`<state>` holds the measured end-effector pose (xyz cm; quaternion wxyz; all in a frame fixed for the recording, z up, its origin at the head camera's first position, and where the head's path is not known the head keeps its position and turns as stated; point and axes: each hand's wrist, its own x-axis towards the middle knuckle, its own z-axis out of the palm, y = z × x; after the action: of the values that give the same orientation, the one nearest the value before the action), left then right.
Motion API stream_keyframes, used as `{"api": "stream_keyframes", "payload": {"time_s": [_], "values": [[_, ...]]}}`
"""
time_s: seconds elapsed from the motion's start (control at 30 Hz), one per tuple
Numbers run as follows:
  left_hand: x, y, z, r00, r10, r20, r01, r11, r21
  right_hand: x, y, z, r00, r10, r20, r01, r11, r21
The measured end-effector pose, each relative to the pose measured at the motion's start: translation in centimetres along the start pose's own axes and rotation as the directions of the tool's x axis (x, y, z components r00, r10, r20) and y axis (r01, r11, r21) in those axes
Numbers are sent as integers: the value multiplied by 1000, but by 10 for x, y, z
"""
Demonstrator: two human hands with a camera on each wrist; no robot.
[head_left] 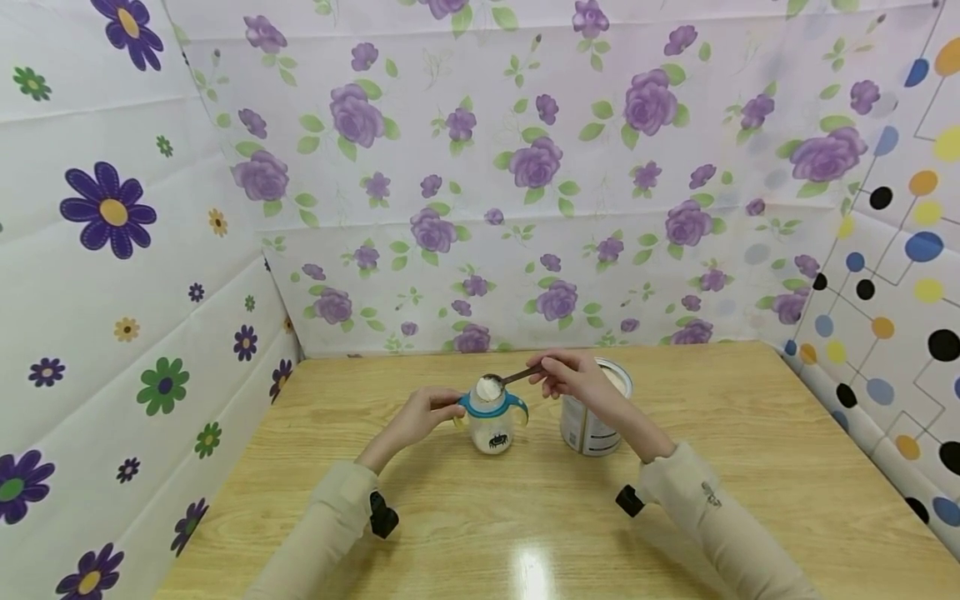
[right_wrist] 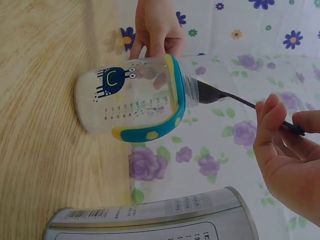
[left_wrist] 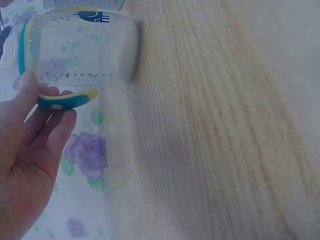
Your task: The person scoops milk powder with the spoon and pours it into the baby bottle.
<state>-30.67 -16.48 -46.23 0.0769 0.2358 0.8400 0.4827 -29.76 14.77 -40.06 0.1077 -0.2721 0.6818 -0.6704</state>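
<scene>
Clear baby btl [head_left: 491,425] w/ blue-yellow handles [right_wrist: 150,132] is standing on wood tbl [head_left: 480,521] near tin [head_left: 591,429], L hand [head_left: 420,416] pinching one handle, R hand [head_left: 577,379] pinching dark spoon [right_wrist: 208,93] w/ white powder [head_left: 490,389] at btl's neck [right_wrist: 190,90].

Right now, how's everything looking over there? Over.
Left hand pinches bottle handle. Right hand holds spoon at bottle mouth. Tin beside, not blocking.

The bottle [right_wrist: 135,97] is clear, smooth plastic, its handles [right_wrist: 150,134] opaque plastic; the spoon [right_wrist: 209,93] looks smooth, possibly metal. The can [right_wrist: 150,221] has a shiny metal rim, the tabletop [head_left: 450,517] glossy wood grain; sleeves [head_left: 326,508] and creased backdrop [head_left: 487,125] are matt cloth.
</scene>
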Motion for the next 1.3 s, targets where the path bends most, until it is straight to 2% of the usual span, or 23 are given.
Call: {"api": "stream_keyframes", "payload": {"time_s": [0.1,0.17,0.23,0.33,0.47,0.53,0.6,0.7,0.8,0.87,1.03,1.3], "values": [[0,-1,0,1000,7,0,-7,1000,-1,-2,-2,5,998,-67,18,69,990,-126],[0,-1,0,1000,9,2,-9,1000,4,-3,-4,9,992,-121,37,127,957,-260],[0,-2,0,1000,11,2,-11,1000,12,-4,-5,13,980,-186,68,198,895,-399],[-1,-2,0,1000,6,2,-6,1000,12,-5,-6,20,948,-282,145,314,762,-566],[-1,-2,0,1000,8,4,-9,1000,7,-7,-6,23,881,-391,267,464,606,-646],[0,-2,0,1000,12,4,-12,1000,5,-7,-5,24,848,-427,314,518,543,-661],[0,-2,0,1000,11,3,-11,1000,-7,-9,-6,24,827,-446,343,547,492,-678],[0,3,0,1000,5,7,-5,1000,-15,-11,-9,24,818,-449,360,554,442,-705],[0,4,-1,1000,2,8,-2,1000,-8,-14,-12,25,822,-445,355,542,420,-728],[0,3,-1,1000,6,11,-6,1000,-4,-15,-12,24,820,-456,345,541,424,-726],[0,-1,0,1000,12,9,-12,1000,2,-16,-12,20,823,-489,289,531,484,-695],[-1,1,-1,999,34,11,-34,999,18,-15,-10,16,858,-483,177,464,578,-672]]}}
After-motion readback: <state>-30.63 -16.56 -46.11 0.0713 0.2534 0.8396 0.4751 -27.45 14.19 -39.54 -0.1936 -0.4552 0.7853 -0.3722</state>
